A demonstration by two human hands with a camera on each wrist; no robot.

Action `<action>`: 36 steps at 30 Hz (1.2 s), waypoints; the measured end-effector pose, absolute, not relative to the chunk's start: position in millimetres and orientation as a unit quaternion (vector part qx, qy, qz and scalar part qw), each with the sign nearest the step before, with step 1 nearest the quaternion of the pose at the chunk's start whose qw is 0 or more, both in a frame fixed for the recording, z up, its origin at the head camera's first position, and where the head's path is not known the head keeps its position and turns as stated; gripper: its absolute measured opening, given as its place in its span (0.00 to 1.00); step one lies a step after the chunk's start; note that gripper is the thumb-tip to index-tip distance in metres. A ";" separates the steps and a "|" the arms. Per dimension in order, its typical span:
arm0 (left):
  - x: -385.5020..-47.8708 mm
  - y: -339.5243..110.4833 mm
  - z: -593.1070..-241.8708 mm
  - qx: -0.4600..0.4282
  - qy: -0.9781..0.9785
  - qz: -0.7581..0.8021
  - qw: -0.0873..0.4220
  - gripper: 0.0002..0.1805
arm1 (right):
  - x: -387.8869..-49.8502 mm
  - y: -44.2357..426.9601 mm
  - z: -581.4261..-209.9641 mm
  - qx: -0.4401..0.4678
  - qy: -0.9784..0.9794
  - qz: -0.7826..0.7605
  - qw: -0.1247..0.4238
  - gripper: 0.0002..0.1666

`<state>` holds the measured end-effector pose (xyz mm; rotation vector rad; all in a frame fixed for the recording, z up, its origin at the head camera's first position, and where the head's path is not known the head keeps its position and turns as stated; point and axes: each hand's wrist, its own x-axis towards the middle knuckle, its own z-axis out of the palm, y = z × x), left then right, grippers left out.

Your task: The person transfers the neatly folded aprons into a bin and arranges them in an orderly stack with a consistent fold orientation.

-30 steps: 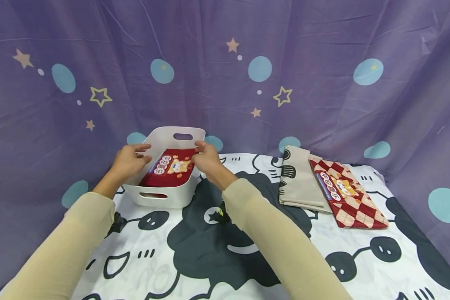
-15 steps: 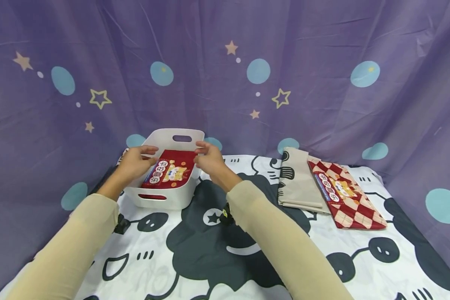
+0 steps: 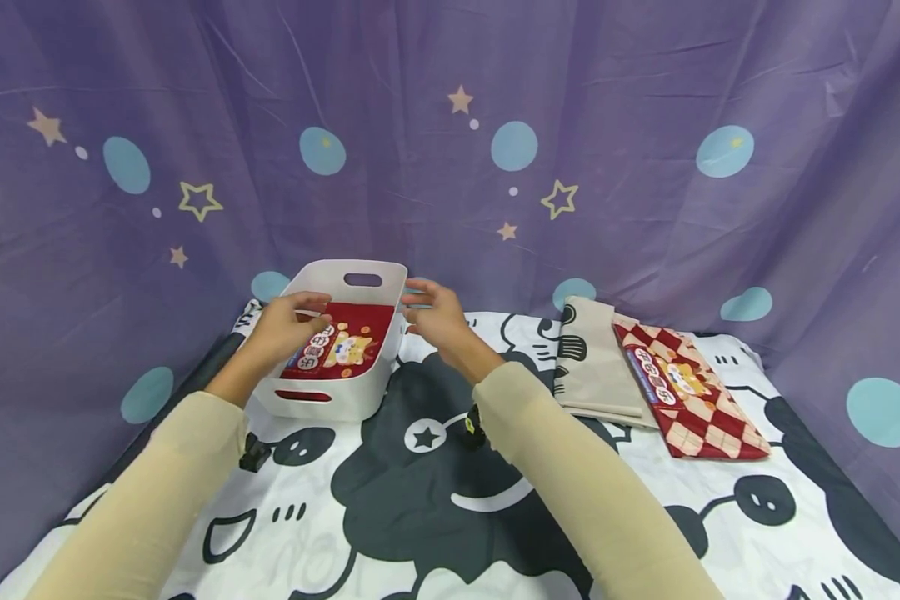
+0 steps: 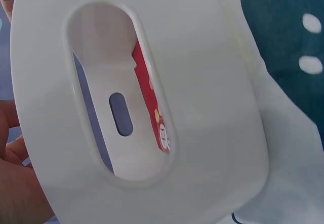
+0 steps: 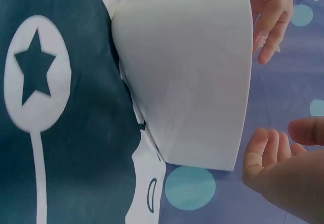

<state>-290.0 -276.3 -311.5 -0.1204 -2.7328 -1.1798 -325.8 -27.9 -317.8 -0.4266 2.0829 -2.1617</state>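
Note:
A white bin (image 3: 322, 404) with oval handle slots stands at the left back, a red package (image 3: 352, 342) with a cartoon animal lying in it. My left hand (image 3: 281, 333) hovers over the bin's left side, fingers relaxed, holding nothing. Just beyond the bin's right rim, my right hand (image 3: 442, 321) is in the air with loosely bent fingers and nothing in them. In the right wrist view the bin's side (image 5: 187, 72) lies between the bedding and my right hand (image 5: 283, 168). Through the slot in the left wrist view, part of the red package (image 4: 147, 92) shows.
A folded beige cloth (image 3: 596, 367) and a red-and-cream checked package (image 3: 690, 392) lie side by side at the right, their edges overlapping. Black-and-white patterned bedding (image 3: 270, 508) covers the surface. A purple curtain (image 3: 420, 100) hangs behind.
Both hands have shifted right. My right hand has left the package and bin rim and is now outside the bin. My left hand is farther over the bin.

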 end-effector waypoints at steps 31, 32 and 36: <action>-273.8 -189.2 -310.0 -0.165 -0.884 -0.415 0.136 0.22 | -319.3 36.8 -328.8 -0.178 0.718 -0.673 0.003 0.28; -273.8 -186.7 -310.3 -0.169 -0.884 -0.414 0.137 0.22 | -319.1 39.2 -329.6 -0.178 0.719 -0.672 0.002 0.27; -274.0 -179.2 -312.7 -0.178 -0.881 -0.418 0.131 0.22 | -317.8 50.3 -333.2 -0.176 0.726 -0.664 -0.001 0.27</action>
